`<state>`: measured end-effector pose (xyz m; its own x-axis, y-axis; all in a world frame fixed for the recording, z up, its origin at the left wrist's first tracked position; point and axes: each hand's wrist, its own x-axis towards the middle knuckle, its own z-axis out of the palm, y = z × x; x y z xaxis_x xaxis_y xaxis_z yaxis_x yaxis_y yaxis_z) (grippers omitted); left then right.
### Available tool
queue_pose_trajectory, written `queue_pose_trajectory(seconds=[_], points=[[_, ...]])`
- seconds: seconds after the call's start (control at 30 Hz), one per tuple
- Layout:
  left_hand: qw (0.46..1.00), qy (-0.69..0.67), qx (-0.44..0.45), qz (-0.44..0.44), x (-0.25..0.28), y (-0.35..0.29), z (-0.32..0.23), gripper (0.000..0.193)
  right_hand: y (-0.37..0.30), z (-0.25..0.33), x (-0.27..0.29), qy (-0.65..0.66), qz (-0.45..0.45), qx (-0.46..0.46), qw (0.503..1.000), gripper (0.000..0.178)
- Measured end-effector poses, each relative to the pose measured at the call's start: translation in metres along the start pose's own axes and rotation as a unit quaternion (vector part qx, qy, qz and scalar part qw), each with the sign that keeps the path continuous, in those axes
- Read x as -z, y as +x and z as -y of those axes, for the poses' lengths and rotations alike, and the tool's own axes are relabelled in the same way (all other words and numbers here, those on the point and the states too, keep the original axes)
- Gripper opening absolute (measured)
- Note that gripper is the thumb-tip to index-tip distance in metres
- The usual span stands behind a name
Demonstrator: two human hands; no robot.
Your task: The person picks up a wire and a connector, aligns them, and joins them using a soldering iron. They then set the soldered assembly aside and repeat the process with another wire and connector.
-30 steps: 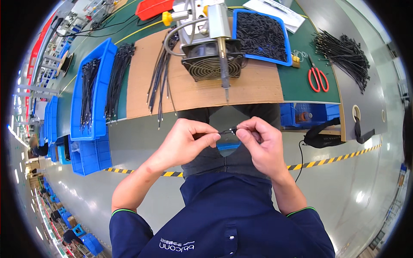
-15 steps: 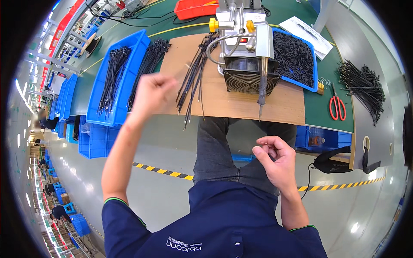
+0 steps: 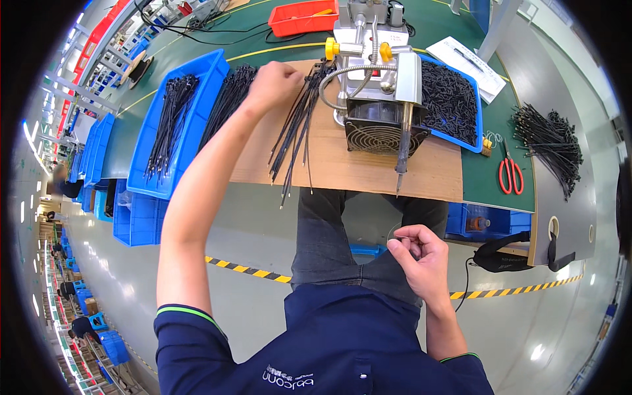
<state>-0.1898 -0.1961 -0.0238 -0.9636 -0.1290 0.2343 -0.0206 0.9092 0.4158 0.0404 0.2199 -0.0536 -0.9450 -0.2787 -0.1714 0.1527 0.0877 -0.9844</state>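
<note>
My left hand [image 3: 273, 85] is stretched forward over the cardboard sheet [image 3: 253, 164], its fingers curled together beside the upper end of a loose bunch of black cables [image 3: 299, 128]. What its fingertips pinch, if anything, I cannot make out. Above my lap, my right hand [image 3: 423, 260] is closed, thumb against fingers. A fine curved strand [image 3: 392, 231] stands out from that grip, and a small dark piece shows between the fingers. Between and beyond the hands stands a bench machine [image 3: 408, 76] with a black fan grille [image 3: 375, 137] and a downward-pointing metal rod [image 3: 402, 155].
To the left, a blue tray [image 3: 139, 158] holds black cables, and another cable bundle [image 3: 230, 99] lies beside it. A second blue tray [image 3: 479, 118] contains short black tubes. Red-handled cutters [image 3: 510, 176], more cables [image 3: 550, 145], a paper sheet [image 3: 467, 66] and a red bin [image 3: 299, 25] surround the machine.
My left hand has moved forward and to the right, from the near edge of the cable bundle to the top of the loose cables. The right hand has stayed nearly in place.
</note>
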Motion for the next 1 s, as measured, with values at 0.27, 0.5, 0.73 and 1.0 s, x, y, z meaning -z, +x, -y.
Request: queue_pose_trajectory(seconds=[0.27, 0.5, 0.73, 1.0], points=[[0.995, 0.010, 0.093, 0.028, -0.034, 0.039, -0.018, 0.035, -0.003, 0.009, 0.016, 0.004, -0.045, 0.014, 0.999, 0.016], [0.884, -0.420, 0.201, -0.047, 0.050, 0.027, -0.003, 0.020, 0.075, 0.045, 0.075, -0.162, -0.135, 0.143, 0.967, 0.013], [0.842, -0.518, 0.146, 0.045, 0.127, -0.085, -0.052, 0.019, 0.210, 0.062, 0.104, -0.412, -0.162, 0.174, 0.879, 0.021], [0.714, -0.623, 0.259, 0.186, 0.062, -0.229, -0.106, 0.013, 0.232, 0.062, 0.086, -0.514, -0.190, 0.146, 0.824, 0.022]])
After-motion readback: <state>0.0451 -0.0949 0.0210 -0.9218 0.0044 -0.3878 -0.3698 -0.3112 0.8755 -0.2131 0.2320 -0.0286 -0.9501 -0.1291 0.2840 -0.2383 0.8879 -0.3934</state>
